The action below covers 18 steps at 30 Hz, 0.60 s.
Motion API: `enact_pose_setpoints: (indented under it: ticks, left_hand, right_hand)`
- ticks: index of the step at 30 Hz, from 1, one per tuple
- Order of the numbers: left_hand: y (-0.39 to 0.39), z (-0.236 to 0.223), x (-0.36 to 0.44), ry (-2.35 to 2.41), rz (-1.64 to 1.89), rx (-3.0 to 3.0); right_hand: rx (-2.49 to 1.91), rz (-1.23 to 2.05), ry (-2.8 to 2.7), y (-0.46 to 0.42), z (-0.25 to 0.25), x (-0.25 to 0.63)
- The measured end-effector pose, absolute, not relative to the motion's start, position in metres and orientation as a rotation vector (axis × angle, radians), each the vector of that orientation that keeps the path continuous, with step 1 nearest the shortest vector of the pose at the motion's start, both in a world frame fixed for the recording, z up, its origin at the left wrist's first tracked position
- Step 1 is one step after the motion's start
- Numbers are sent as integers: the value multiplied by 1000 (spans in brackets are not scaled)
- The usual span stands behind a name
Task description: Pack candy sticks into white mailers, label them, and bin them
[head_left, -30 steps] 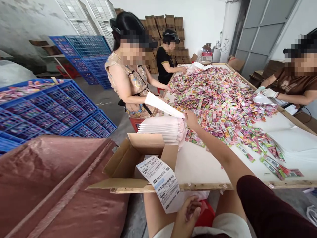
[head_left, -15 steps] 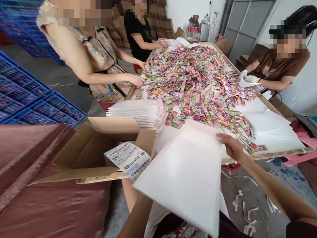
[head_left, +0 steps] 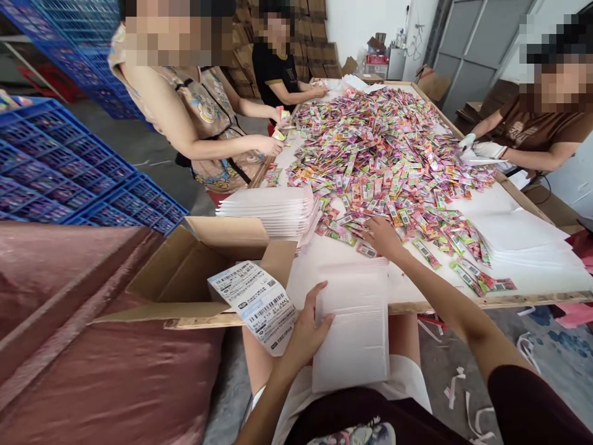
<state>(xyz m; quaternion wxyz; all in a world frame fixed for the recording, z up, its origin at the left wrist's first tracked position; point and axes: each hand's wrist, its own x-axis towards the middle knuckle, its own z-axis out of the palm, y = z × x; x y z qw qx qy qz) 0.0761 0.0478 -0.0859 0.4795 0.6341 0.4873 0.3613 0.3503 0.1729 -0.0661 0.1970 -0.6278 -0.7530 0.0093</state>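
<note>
- While your left hand steadies the white envelope by its left side in the head view, your thumb and forefinger stand apart, thumb on the front; you have hold of it, though your other fingers are partly hidden.
- That envelope spans the near edge of the tabletop, about midway along, its lower end over your lap.
- Your right hand reaches past that edge to the near fringe of the heap of small packets; your fingers point down among them, and whether they grip one you cannot tell from here.
- The heap fills the middle of the tabletop and runs toward its far edge, with a few packets loose toward the near edge.
- At the near left corner you have the open cardboard box, a printed label strip hanging from it past the near edge.
- Just behind the box, by the left edge, lies one envelope stack; a second stack lies toward the near right corner.
- Along the left edge, a person in a patterned top holds packets; across from them, at the right edge, a person in brown wears white gloves.
</note>
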Motion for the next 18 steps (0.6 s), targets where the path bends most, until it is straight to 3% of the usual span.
enact_pose_setpoints:
  ticks: [6,18]
  left_hand:
    - [30,-83,46,1157,749,1577]
    - [34,-61,40,1227,911,1630]
  right_hand:
    - [-2189,211,-2230,232,-80,315]
    - [-2258,57,-2107,222,-83,316]
